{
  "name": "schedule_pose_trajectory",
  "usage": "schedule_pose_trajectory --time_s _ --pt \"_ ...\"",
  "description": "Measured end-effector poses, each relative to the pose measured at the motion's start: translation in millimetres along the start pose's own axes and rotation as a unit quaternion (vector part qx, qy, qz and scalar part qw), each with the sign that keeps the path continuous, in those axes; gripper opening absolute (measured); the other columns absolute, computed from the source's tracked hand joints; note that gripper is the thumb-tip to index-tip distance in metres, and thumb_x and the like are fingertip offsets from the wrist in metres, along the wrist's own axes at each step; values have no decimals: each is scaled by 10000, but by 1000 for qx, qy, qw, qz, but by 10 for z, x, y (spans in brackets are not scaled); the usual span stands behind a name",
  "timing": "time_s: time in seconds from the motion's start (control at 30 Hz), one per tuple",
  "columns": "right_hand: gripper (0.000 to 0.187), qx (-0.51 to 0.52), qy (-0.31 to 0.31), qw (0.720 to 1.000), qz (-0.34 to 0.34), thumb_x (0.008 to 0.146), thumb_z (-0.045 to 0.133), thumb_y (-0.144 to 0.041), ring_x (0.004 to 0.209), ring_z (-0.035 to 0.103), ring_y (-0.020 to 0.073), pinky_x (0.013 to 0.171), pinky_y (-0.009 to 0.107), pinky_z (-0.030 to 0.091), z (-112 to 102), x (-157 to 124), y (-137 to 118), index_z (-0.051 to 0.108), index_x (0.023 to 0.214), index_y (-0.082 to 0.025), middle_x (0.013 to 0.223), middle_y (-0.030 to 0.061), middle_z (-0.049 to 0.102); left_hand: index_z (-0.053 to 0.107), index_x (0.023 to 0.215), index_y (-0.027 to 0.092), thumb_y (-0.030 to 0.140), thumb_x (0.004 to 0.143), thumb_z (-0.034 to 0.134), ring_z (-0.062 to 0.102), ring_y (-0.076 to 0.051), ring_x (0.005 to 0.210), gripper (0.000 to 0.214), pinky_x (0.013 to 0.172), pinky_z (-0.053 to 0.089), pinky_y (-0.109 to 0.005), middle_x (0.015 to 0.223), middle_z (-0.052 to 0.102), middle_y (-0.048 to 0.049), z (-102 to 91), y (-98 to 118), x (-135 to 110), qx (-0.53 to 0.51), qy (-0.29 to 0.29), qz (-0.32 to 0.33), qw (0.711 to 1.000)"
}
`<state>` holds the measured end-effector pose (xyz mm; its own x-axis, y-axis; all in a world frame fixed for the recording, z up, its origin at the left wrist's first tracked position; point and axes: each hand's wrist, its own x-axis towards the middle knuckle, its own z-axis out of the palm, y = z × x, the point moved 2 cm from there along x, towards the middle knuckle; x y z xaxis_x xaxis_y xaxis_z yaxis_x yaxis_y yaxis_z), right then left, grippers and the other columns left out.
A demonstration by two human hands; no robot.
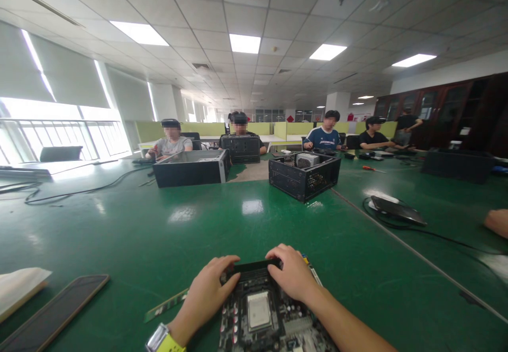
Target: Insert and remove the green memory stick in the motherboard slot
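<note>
A motherboard (283,309) lies flat on the green table in front of me, with a square silver processor (259,310) in its socket. Across the board's far edge runs a thin dark memory module (255,265), upright at the memory slots. My left hand (212,291) pinches its left end between thumb and fingers. At its right end, my right hand (292,273) grips it the same way. Whether the module is fully seated cannot be seen. A second, green memory module (165,305) lies on the table beside my left wrist, partly hidden by it.
A dark phone-like slab (55,315) and a white packet (21,291) lie at left. Two computer cases (190,169) (304,177) stand farther off. On the right are a cabled black device (399,210), a screwdriver (373,169) and another person's hand (497,222). Several people sit opposite.
</note>
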<state>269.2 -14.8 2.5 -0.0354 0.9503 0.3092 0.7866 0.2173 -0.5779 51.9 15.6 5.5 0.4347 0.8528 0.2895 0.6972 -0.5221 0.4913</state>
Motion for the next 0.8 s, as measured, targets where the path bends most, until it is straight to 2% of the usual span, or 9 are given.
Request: schedule_pose_trajectory --time_s 0.47,0.8 --pt "203 -15 -17 1000 10 764 543 -237 950 535 169 837 269 325 -34 4 -46 663 926 -266 955 -7 640 594 1139 224 322 820 511 576 -221 959 344 881 436 -350 1028 645 -63 -4 -5 -4 -8 0 3 1000" --pt "190 -7 -6 1000 5 754 557 -233 938 538 176 831 278 325 -23 -4 -40 666 906 -264 942 -4 643 598 1137 212 307 810 526 583 -218 954 348 881 443 -348 1022 649 -62 -16 17 -13 -4 -3 3 1000"
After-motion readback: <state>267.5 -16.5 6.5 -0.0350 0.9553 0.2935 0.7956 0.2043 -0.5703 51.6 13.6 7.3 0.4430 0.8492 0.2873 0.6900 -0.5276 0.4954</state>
